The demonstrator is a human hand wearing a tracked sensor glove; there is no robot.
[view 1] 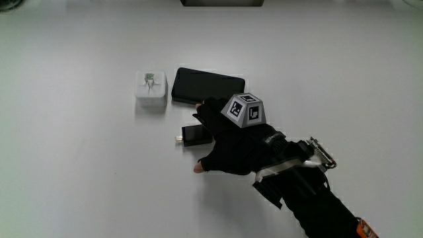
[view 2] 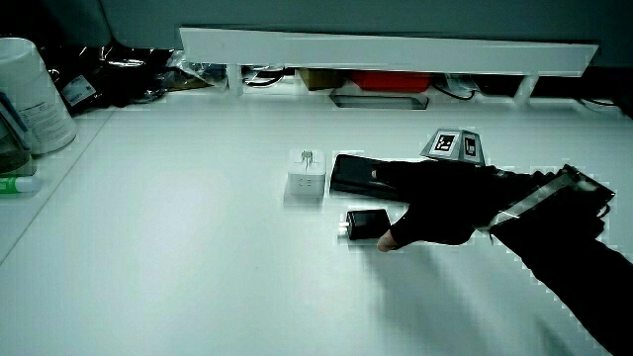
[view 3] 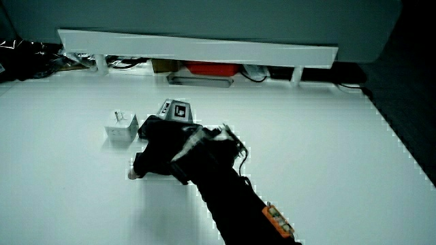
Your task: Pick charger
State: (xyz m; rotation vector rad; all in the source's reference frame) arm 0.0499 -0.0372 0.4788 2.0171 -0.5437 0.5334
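Clock: 6 o'clock points toward the person.
Surface (view 1: 79, 172): white, carries all items.
Phone (view 1: 207, 86): black, lying flat.
White adapter (view 1: 150, 86): just beside the phone at its 9 o'clock, prongs up, apart from the hand.
Black charger (view 1: 193, 135): on the surface at the phone's 6 o'clock, one end hidden under the hand.
Hand (view 1: 231, 142): lies low over the black charger, reaching from its 4 o'clock.
Grip: cannot tell whether it is closed on the charger.
Cube (view 1: 243, 108): on the back of the hand.

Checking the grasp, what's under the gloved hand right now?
The hand lies over one end of the small black charger and a corner of the black phone. Its fingers' grip is hidden.
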